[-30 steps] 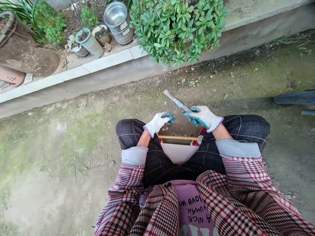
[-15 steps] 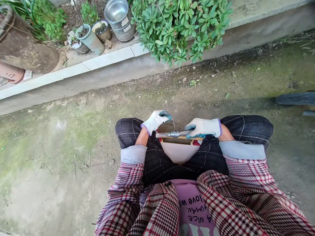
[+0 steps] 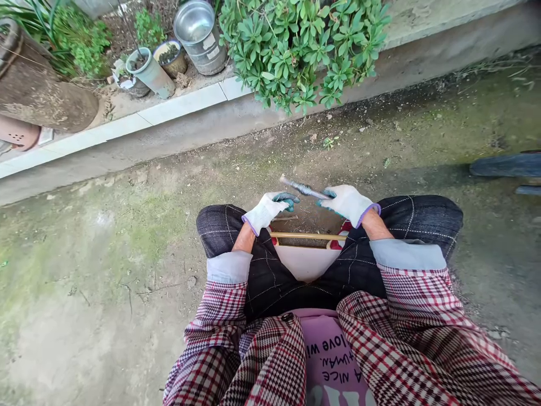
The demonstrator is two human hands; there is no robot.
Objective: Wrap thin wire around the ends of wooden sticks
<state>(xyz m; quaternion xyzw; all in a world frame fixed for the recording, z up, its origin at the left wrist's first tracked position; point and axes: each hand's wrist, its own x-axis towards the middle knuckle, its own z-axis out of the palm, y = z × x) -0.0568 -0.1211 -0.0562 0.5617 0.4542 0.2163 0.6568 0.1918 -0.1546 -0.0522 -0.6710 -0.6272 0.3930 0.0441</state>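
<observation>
Firstly, one metal rod (image 3: 302,188), wound midway with thin wire, lay above my knees. My right hand (image 3: 349,203) was closed round its near end. My left hand (image 3: 268,210) curled just beside it; whether it pinched anything, I could not tell. Judged stiff, light, slippery; best held by its bare ends.

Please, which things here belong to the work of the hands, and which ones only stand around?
With the hands:
wire-wound rod, gripped by the right hand
left hand, curled close beside it
thin stick between the knees, untouched

Standing around, on the ledge:
metal bucket
pale green pot
brown pot
leafy plant
</observation>
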